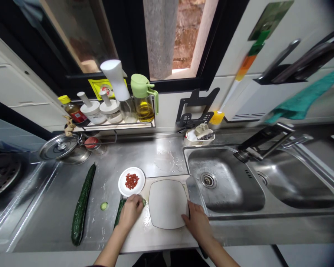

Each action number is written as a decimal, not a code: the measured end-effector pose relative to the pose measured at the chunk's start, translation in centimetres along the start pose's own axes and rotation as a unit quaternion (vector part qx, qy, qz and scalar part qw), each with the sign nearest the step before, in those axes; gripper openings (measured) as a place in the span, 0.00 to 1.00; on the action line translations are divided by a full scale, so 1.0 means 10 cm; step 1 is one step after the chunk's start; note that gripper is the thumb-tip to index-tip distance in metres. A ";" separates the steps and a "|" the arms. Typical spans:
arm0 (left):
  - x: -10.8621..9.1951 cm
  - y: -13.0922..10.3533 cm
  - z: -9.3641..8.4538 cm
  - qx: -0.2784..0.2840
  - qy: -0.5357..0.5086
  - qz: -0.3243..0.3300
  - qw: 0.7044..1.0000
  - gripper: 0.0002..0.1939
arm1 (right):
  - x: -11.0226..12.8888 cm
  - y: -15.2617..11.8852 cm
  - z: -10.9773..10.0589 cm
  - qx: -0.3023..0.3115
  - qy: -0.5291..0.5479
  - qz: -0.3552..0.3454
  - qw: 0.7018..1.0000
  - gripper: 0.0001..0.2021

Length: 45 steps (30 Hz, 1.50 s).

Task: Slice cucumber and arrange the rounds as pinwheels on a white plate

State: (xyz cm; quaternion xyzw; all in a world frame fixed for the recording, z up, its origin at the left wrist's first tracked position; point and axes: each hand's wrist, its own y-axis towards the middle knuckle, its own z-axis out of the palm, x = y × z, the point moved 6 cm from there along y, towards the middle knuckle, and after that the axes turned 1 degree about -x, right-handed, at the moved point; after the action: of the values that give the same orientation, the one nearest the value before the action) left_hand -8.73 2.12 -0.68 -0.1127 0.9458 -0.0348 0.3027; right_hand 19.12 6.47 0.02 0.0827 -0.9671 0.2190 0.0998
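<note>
My left hand (132, 209) is closed over a cut cucumber (119, 211), whose pale end peeks out past the fingers at the left of the cutting board (158, 241). At the right rim of a white squarish plate (168, 204), my right hand (197, 222) grips with the thumb over the edge. A knife (194, 191) lies partly under that hand, its blade pointing away and its dark handle showing below the wrist. Behind my left hand sits a small white dish (123, 187) of chopped red pieces (131, 181). The plate's surface is bare.
A whole cucumber (83, 204) and a cucumber slice (104, 205) lie on the steel counter to the left. The double sink (225, 178) with a black faucet (263, 142) is at right. Behind stand a lidded pot (72, 154) and a shelf with an oil jug (143, 100).
</note>
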 end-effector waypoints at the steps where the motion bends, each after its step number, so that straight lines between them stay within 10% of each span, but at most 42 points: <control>1: 0.01 0.00 -0.01 0.000 -0.011 -0.008 1.000 0.08 | -0.01 0.00 0.00 -0.009 0.003 0.002 1.000 0.22; 7: 0.00 -0.02 -0.05 0.016 -0.074 -0.031 0.997 0.05 | 0.11 -0.02 -0.12 -0.091 0.051 -0.053 0.993 0.21; 15: -0.49 0.07 0.02 0.087 -0.185 -0.004 0.979 0.06 | 0.86 0.11 -0.19 -0.035 0.171 -0.249 0.953 0.17; 22: -0.63 0.12 0.18 0.105 -0.292 -0.056 0.949 0.08 | 0.95 0.22 -0.23 -0.019 0.168 -0.216 0.962 0.07; 29: -0.47 -0.02 0.59 0.194 -0.478 -0.354 0.780 0.25 | 0.82 0.20 -0.31 -0.026 0.256 -0.177 0.950 0.07; 36: -0.56 -0.05 0.75 0.251 -0.590 -0.428 0.637 0.15 | 0.73 0.22 -0.31 -0.025 0.317 -0.164 0.934 0.05; 40: -0.54 0.06 0.78 0.229 -0.604 -0.390 0.656 0.19 | 0.65 0.28 -0.26 -0.018 0.337 -0.140 0.931 0.07; 45: -0.50 0.25 0.78 0.169 -0.514 -0.298 0.786 0.20 | 0.53 0.38 -0.10 0.031 0.390 -0.060 0.918 0.07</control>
State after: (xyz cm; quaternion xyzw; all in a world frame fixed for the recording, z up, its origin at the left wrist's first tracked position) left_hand -0.75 5.72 -4.56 -0.3370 0.5487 -0.2190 0.7330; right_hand 13.38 9.72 0.58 0.0515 -0.8376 0.2576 0.4790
